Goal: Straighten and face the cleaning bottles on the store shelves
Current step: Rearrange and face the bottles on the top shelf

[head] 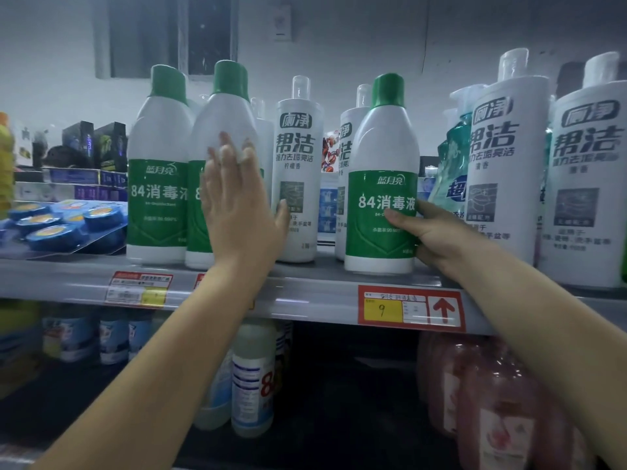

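Note:
Three white disinfectant bottles with green caps and green labels stand on the grey shelf (305, 293). My right hand (431, 235) grips the rightmost green-label bottle (381, 157) at its lower right side; its label faces me. My left hand (234, 201) lies flat with straight fingers against the front of the middle green-label bottle (224, 120), hiding most of its label. The left green-label bottle (157, 184) stands beside it, label forward. White toilet-cleaner bottles with clear caps stand behind (298, 171) and to the right (505, 164), (583, 184).
Blue toilet-block packs (64, 222) lie at the shelf's left. A teal refill pouch (451, 171) sits between the white bottles. Price tags (410, 308) hang on the shelf's front edge. The lower shelf holds blue-white bottles (252, 378) and pink bottles (492, 401).

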`<state>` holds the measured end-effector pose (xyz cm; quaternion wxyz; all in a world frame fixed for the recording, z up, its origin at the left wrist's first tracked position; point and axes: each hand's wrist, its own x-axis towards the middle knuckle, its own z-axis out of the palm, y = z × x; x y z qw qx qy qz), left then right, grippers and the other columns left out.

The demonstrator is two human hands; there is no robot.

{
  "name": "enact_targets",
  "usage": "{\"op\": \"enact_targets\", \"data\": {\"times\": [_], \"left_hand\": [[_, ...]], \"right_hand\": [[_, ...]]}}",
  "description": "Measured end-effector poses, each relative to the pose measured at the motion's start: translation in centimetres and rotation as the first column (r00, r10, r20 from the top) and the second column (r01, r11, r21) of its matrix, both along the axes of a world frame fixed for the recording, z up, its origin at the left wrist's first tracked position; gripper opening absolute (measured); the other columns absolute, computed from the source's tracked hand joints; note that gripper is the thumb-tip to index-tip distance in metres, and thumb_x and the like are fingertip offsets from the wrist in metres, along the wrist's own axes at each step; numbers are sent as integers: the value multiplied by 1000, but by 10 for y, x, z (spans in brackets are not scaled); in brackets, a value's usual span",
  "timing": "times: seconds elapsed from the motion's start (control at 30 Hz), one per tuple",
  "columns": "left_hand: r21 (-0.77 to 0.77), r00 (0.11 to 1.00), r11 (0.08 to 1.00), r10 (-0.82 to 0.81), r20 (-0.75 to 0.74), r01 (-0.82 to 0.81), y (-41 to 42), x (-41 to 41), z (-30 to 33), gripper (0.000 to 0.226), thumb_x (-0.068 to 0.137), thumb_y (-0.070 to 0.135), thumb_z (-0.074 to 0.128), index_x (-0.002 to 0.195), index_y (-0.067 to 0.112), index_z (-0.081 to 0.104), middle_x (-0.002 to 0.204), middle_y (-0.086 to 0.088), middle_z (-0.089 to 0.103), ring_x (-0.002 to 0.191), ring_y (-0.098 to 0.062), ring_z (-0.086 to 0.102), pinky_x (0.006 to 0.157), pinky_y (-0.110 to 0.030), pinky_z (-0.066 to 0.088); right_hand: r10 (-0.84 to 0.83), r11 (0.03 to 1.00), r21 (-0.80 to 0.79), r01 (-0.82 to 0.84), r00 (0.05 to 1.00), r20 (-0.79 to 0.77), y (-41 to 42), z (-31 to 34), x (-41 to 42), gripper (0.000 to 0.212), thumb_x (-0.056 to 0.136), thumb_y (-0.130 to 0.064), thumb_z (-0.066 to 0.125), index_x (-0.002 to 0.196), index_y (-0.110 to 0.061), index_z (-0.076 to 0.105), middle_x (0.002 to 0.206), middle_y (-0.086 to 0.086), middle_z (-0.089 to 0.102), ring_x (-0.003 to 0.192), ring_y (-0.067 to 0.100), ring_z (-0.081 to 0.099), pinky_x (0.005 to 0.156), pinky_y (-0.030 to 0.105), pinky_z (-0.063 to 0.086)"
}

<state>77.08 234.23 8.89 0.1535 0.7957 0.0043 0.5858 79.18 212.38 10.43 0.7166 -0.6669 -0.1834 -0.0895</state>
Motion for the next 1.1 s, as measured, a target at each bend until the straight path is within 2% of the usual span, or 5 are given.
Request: {"op": "enact_targets", "data": {"times": [0.13,0.23,0.4,0.6,1.1], "left_hand": [[-146,994,988,41,-99,-55,13,-2,-4,96,81,39,65,147,15,-1,153,-23,-7,141,-40,5,114,-46,11],[-265,990,964,-7,-144,-32,21,0,-7,104,77,41,68,146,19,-6,154,-19,-5,142,-37,5,114,-48,12],[-336,982,940,-11,-189,-54,21,6,-8,123,66,50,74,145,14,-13,153,-19,6,142,-35,9,113,-47,17],[-367,982,928,0,-190,-71,14,11,6,130,61,44,80,144,16,-16,152,-22,8,140,-39,14,110,-52,21],[-363,978,910,-210,8,198,-14,-2,9,127,62,39,80,146,19,-13,151,-21,10,139,-36,15,110,-54,23]], "right_hand": [[-263,937,-190,294,949,175,10,-3,-5,58,65,-44,73,112,-16,53,115,3,62,108,23,59,103,48,41],[-541,705,-109,701,630,556,26,-5,-17,83,74,-49,67,139,-16,27,140,6,39,126,15,37,107,34,32],[-253,662,-140,736,395,883,85,0,-35,52,84,-27,60,128,-6,43,129,8,48,115,8,37,96,11,25],[-409,372,-13,928,177,895,97,6,-11,70,77,-32,66,136,-11,36,146,18,32,137,29,23,113,51,21],[-539,286,-351,891,453,710,49,14,3,126,68,-47,75,145,-25,-21,155,18,-8,135,40,23,98,48,41]]}}
